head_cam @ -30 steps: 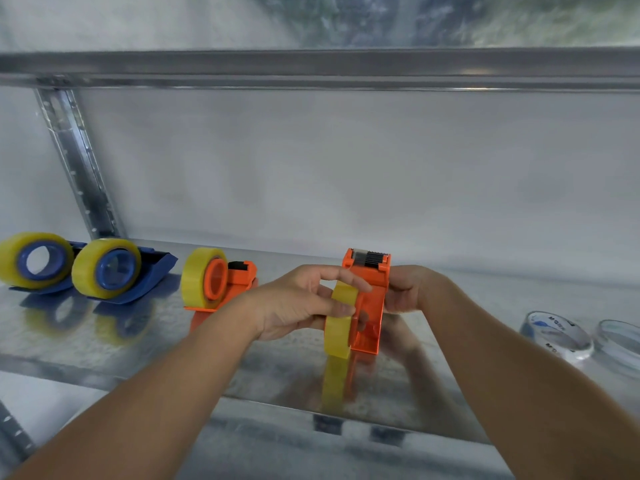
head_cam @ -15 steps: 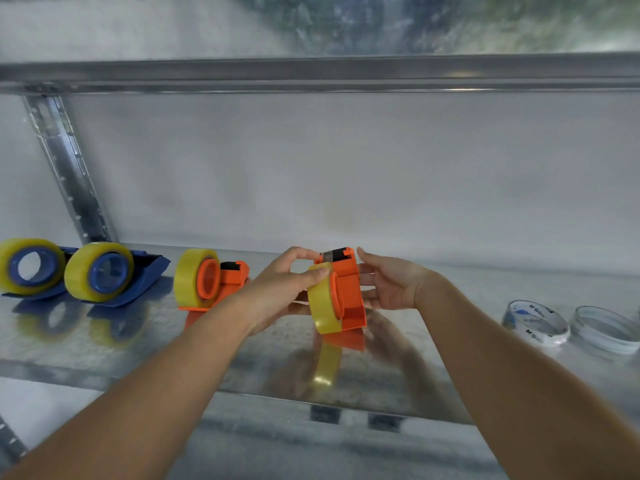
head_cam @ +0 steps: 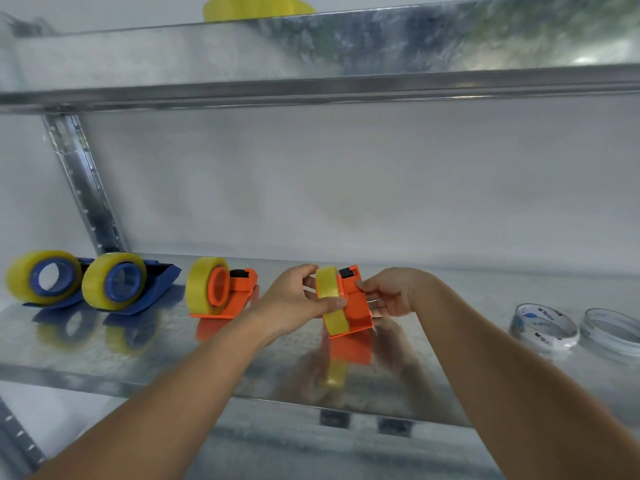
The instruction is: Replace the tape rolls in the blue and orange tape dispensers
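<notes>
Head view shows the orange dispenser (head_cam: 356, 303) lower and closer to the shelf (head_cam: 242, 368) than a second ago, when it was held up on end with its cutter on top; now its base sits on or just above the metal, and I cannot tell which. The left hand (head_cam: 294, 303) is closed on the yellow roll (head_cam: 331, 299), thumb across its face, the roll seated in the dispenser. The right hand (head_cam: 391, 294) pinches the dispenser's body with curled fingers. That suggests this reload is nearly done and the unit is being set down.

To the left stand a second orange dispenser (head_cam: 239, 294) and two blue dispensers (head_cam: 152, 287), each carrying a full yellow roll. Two thin clear rings (head_cam: 543, 329), probably spent rolls, lie well apart on the right. Another yellow roll (head_cam: 256, 8) sits on the upper shelf.
</notes>
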